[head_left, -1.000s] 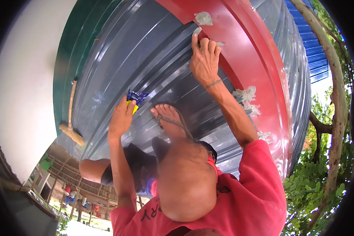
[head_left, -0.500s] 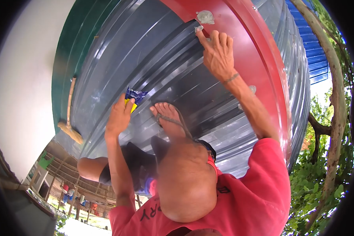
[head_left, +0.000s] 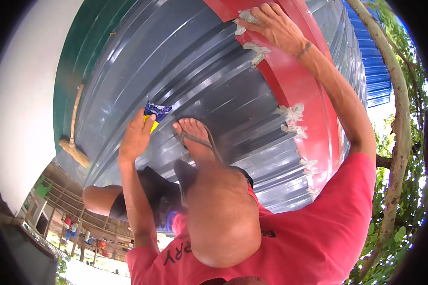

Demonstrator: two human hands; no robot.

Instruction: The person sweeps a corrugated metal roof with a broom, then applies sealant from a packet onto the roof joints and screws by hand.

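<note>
My left hand (head_left: 137, 135) is closed around a small blue and yellow packet (head_left: 156, 114), held over the grey ribbed metal sheet (head_left: 142, 61). At the upper edge of the sheet, my right hand (head_left: 273, 28) touches a whitish paste patch (head_left: 247, 18) on the red metal strip (head_left: 314, 90). Its fingers are bent, with the index finger and thumb at the paste; whether they hold any is too small to tell. Another patch (head_left: 257, 53) lies just below, and more paste (head_left: 292, 113) marks the strip's inner edge farther down.
A wooden-handled brush (head_left: 76, 128) lies at the left on the sheet, near a white wall (head_left: 26, 85). My sandalled foot (head_left: 195, 137) rests on the metal. A tree branch (head_left: 398, 123) and leaves stand at the right, beside a blue roof (head_left: 373, 61).
My right hand has moved up and onto the paste patch on the red strip, uncovering the patch below. My left hand still holds the packet. The view has shifted slightly.
</note>
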